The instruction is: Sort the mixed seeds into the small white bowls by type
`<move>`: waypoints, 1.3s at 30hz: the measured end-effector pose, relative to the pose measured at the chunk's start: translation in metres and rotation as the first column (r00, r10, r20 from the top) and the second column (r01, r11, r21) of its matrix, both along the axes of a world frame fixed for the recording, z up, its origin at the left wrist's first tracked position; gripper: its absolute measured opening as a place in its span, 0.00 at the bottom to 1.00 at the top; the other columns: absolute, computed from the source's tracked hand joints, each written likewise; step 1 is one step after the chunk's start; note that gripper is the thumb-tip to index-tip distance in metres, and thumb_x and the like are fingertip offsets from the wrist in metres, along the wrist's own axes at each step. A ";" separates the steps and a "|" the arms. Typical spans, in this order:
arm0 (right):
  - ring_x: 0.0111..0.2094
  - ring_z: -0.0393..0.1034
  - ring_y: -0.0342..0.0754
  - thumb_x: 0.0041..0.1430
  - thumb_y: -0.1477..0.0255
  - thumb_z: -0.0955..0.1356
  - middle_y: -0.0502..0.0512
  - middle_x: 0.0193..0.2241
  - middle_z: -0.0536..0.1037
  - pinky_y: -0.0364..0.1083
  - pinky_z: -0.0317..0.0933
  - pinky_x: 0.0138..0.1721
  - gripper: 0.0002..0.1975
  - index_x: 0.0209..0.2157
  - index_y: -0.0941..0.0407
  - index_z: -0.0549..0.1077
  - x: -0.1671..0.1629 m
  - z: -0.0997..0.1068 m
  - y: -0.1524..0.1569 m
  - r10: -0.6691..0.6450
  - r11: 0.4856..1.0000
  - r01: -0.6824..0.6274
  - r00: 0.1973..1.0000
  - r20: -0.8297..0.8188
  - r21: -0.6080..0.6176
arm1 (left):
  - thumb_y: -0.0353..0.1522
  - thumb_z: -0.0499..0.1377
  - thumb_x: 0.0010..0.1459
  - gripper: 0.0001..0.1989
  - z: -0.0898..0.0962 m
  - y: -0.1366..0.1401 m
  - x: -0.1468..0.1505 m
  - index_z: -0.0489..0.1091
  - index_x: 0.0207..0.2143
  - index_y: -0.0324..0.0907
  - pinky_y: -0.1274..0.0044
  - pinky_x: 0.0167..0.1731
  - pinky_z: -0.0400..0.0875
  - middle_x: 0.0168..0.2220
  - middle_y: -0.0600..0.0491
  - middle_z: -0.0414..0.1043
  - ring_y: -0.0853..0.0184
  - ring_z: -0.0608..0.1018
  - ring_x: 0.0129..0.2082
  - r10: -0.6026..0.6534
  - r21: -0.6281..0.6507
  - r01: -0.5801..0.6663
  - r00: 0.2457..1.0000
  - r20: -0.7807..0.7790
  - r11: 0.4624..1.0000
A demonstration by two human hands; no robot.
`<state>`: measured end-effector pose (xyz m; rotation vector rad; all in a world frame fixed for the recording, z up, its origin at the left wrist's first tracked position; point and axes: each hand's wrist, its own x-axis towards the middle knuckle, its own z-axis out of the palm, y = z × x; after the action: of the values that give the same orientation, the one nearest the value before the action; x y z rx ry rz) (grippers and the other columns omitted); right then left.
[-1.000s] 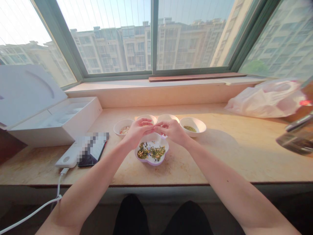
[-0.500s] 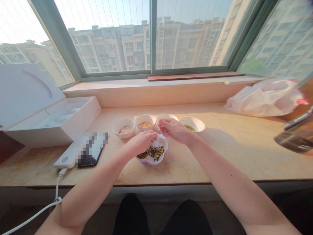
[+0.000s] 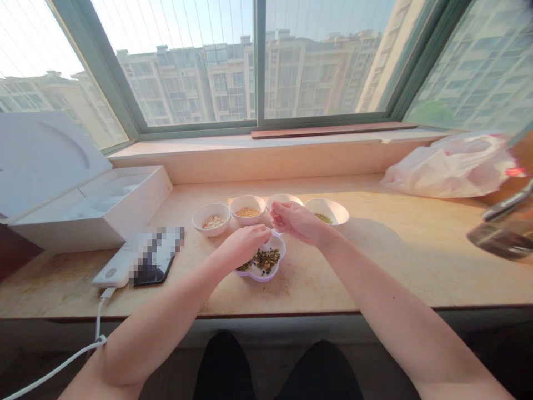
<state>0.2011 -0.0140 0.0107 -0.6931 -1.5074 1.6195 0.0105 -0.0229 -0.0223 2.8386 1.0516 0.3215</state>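
My left hand [image 3: 249, 244] hovers over a lavender-rimmed white dish [image 3: 280, 266], its fingers pinched together near the dish's far side. In the dish lie mixed dark, green and yellowish beans [image 3: 267, 259], partly hidden by that hand. My right hand [image 3: 293, 219] is closed in a pinch just beyond the dish, in front of a white bowl [image 3: 285, 198] whose contents it hides. What either pinch holds is too small to make out. Around them stand a bowl of pale pieces [image 3: 213, 222], a bowl of yellow grains [image 3: 248, 211] and a bowl of small green beans [image 3: 323, 218].
An open white box [image 3: 137, 194] stands at the left, with a white power bank [image 3: 112, 272] and a phone [image 3: 155, 272] before it. A cable [image 3: 79, 353] hangs over the counter's edge. At the right are a plastic bag [image 3: 449, 166] and a transparent dark-looking vessel [image 3: 499, 241].
My left hand has shifted slightly to the right over the dish, toward my right hand. My right hand has barely moved.
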 end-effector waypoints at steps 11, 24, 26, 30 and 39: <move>0.31 0.67 0.48 0.61 0.60 0.71 0.54 0.29 0.77 0.47 0.56 0.34 0.12 0.31 0.55 0.74 0.046 0.003 0.028 -0.814 0.561 0.440 0.450 0.368 0.701 | 0.25 0.60 0.56 0.04 0.020 0.007 -0.008 0.68 0.34 0.41 0.76 0.36 0.71 0.33 0.55 0.73 0.69 0.77 0.34 0.274 -0.459 0.093 0.693 0.667 0.883; 0.37 0.73 0.56 0.59 0.67 0.67 0.61 0.30 0.79 0.49 0.61 0.35 0.11 0.25 0.54 0.77 0.084 0.005 0.032 -0.662 0.648 0.398 -0.129 0.739 0.650 | 0.27 0.72 0.47 0.16 0.031 0.005 -0.007 0.70 0.36 0.40 0.78 0.37 0.70 0.36 0.56 0.71 0.71 0.79 0.36 0.592 -0.663 0.477 0.316 0.742 0.577; 0.37 0.74 0.56 0.58 0.67 0.68 0.61 0.31 0.80 0.50 0.62 0.35 0.10 0.26 0.54 0.79 0.083 0.005 0.032 -0.658 0.658 0.398 -0.110 0.745 0.639 | 0.27 0.72 0.47 0.16 0.030 0.006 -0.007 0.70 0.36 0.40 0.78 0.38 0.70 0.36 0.56 0.71 0.71 0.80 0.36 0.599 -0.663 0.478 0.305 0.741 0.576; 0.37 0.75 0.56 0.58 0.67 0.68 0.61 0.33 0.83 0.50 0.63 0.36 0.10 0.33 0.55 0.82 0.073 0.007 0.031 -0.762 0.601 0.423 0.046 0.646 0.678 | 0.26 0.72 0.47 0.16 0.027 0.007 -0.007 0.70 0.36 0.40 0.76 0.40 0.72 0.36 0.56 0.72 0.70 0.80 0.36 0.614 -0.668 0.463 0.289 0.735 0.582; 0.31 0.73 0.47 0.56 0.58 0.74 0.56 0.32 0.82 0.45 0.65 0.31 0.17 0.40 0.57 0.83 0.013 0.001 0.004 -0.372 0.864 0.177 0.856 0.360 0.472 | 0.25 0.71 0.48 0.15 0.020 0.010 -0.005 0.71 0.37 0.38 0.72 0.48 0.74 0.35 0.54 0.75 0.70 0.80 0.36 0.629 -0.682 0.419 0.279 0.725 0.599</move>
<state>0.2138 -0.0095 0.0112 -1.0196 -1.8974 0.8925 0.0050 -0.0126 -0.0028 1.1642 0.7322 1.0869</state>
